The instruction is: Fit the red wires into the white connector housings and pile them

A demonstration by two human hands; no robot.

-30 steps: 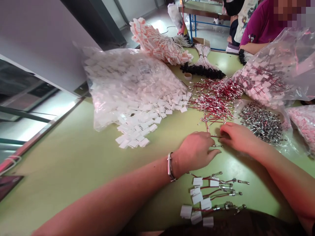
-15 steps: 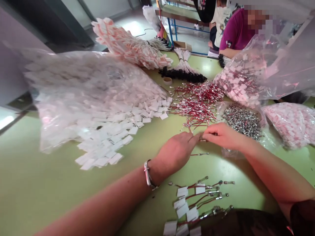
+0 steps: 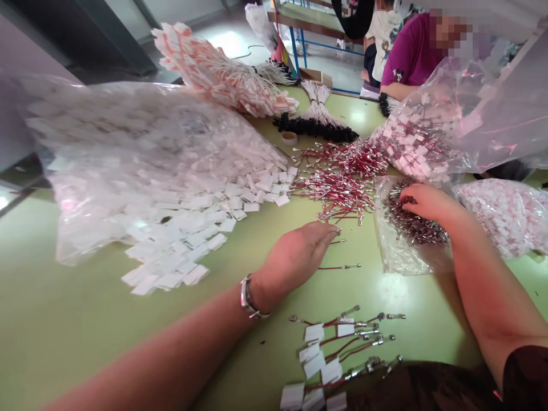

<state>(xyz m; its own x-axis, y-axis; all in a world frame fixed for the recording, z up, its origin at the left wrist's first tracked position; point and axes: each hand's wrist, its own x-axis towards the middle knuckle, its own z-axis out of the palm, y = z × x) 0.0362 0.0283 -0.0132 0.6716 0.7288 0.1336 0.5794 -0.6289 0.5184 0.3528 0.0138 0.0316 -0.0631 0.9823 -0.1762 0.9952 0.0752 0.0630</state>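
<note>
My left hand (image 3: 297, 254) rests over the green table (image 3: 85, 325), its fingertips pinching the end of a short red wire (image 3: 338, 241) at the near edge of a pile of red wires (image 3: 342, 174). Another single red wire (image 3: 340, 266) lies just below it. My right hand (image 3: 428, 202) reaches into an open clear bag of small metal terminals (image 3: 413, 225), fingers curled among them; whether it holds one is hidden. Finished red wires with white tags (image 3: 338, 342) lie in a row near my body.
A big clear bag spilling white tags (image 3: 171, 171) fills the left. Bundles of pink-tagged leads (image 3: 231, 80) and black-tipped white leads (image 3: 319, 123) lie at the back, beside a tape roll (image 3: 290, 137). More filled bags (image 3: 454, 125) stand right. A person in a purple shirt (image 3: 411, 54) sits opposite.
My right hand has left my left hand and moved right and away, into the bag of metal terminals. My left hand has stayed near the red wires.
</note>
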